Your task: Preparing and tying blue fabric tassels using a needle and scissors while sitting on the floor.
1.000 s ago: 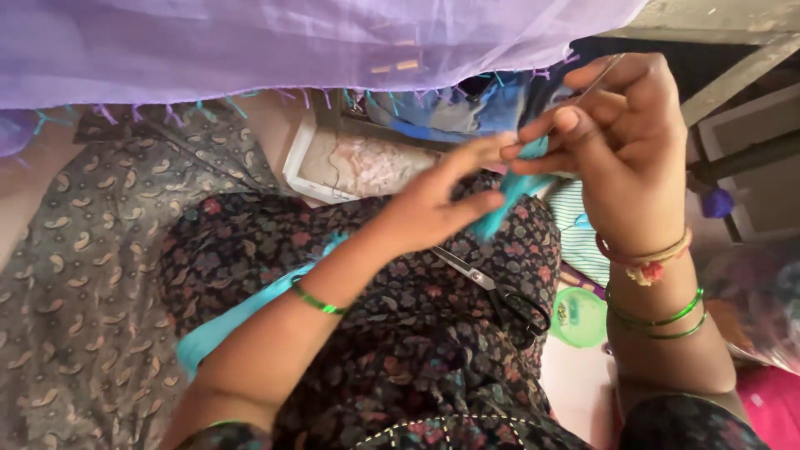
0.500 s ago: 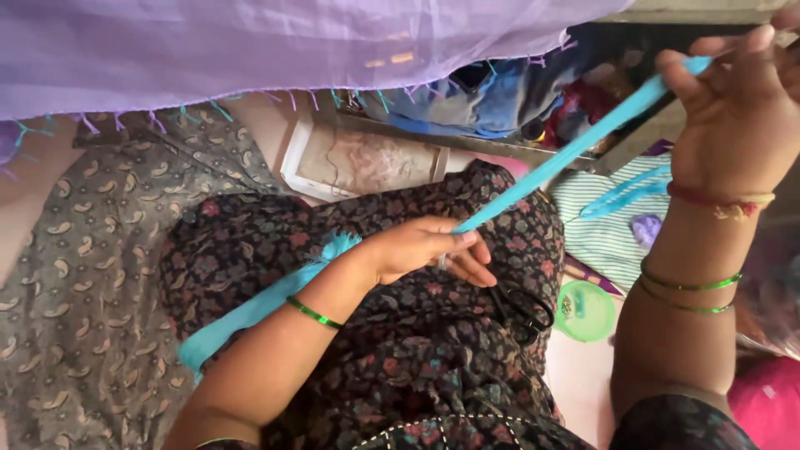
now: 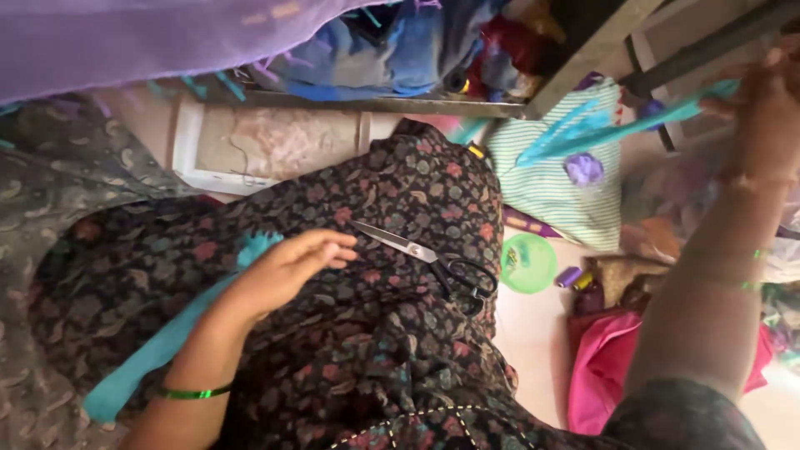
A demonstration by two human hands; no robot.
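My left hand [image 3: 287,265] rests on my lap over dark floral cloth [image 3: 375,333], its fingers apart and holding nothing, close to the tip of a pair of scissors [image 3: 429,257] with black handles. A turquoise bundle of threads [image 3: 158,350] lies under my left forearm. My right hand [image 3: 771,100] is raised at the far right, blurred, pinching a strand of turquoise threads [image 3: 608,129] that hangs free to the left.
Purple sheer fabric [image 3: 125,37] hangs across the top left. A white tray [image 3: 187,142] lies beyond my knee. A striped cloth [image 3: 558,187], a green round lid [image 3: 527,262], small thread spools [image 3: 575,277] and pink cloth [image 3: 608,367] lie on the floor at right.
My left hand let go of the turquoise strand and dropped onto my lap. My right hand pulled the strand away to the right. The view shifted down and right.
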